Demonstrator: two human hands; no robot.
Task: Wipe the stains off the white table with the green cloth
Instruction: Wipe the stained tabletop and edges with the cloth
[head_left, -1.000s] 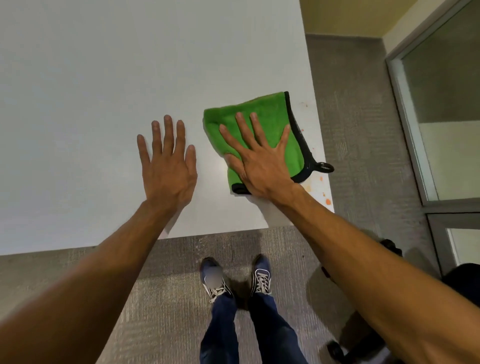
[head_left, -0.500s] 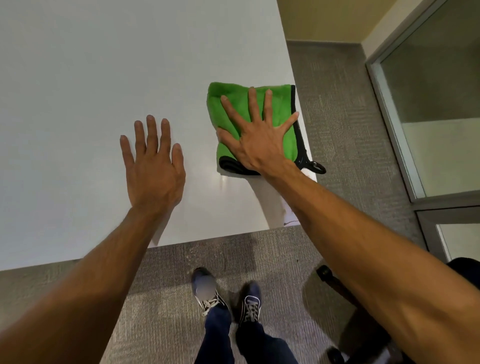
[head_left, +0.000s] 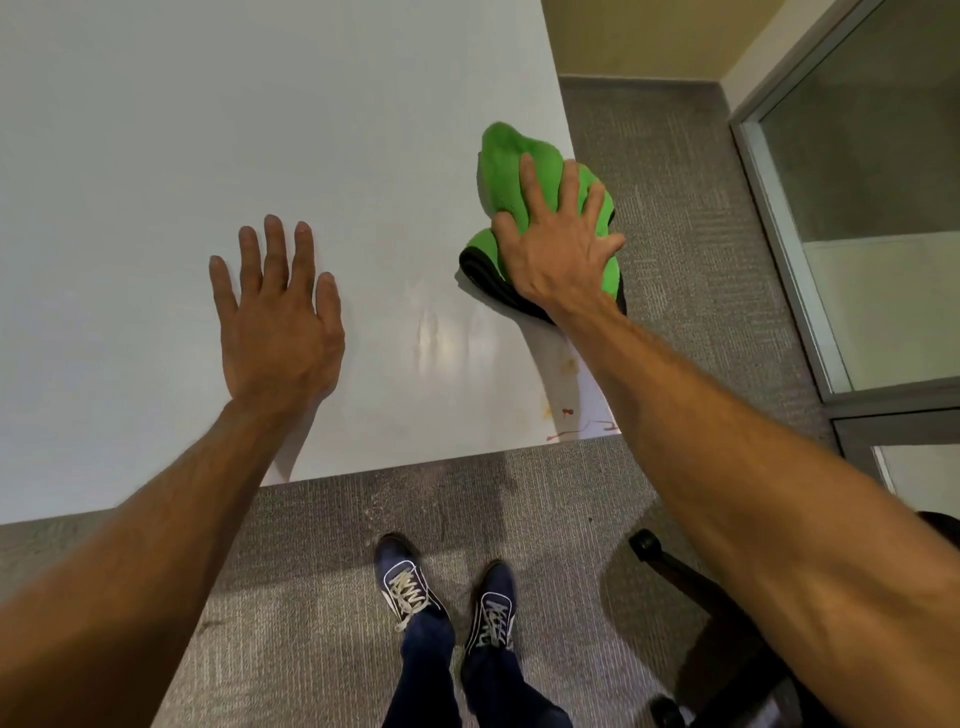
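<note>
The green cloth (head_left: 501, 171), black-edged and bunched up, lies at the right edge of the white table (head_left: 260, 130) and partly overhangs it. My right hand (head_left: 558, 244) presses flat on the cloth with fingers spread. My left hand (head_left: 278, 317) rests flat on the bare table, fingers apart, holding nothing. Orange and red stains (head_left: 563, 410) mark the table's near right corner, beside my right forearm. A wet smear (head_left: 441, 338) shines between my two hands.
The table's near edge (head_left: 363, 470) runs above my feet (head_left: 447, 597) on grey carpet. A black chair base (head_left: 675, 566) stands at the lower right. A glass partition (head_left: 857, 208) lines the right side.
My right hand has pushed the cloth away and to the right, to the table's edge, and the cloth has bunched up. Stains at the near right corner show again. My left hand stays flat.
</note>
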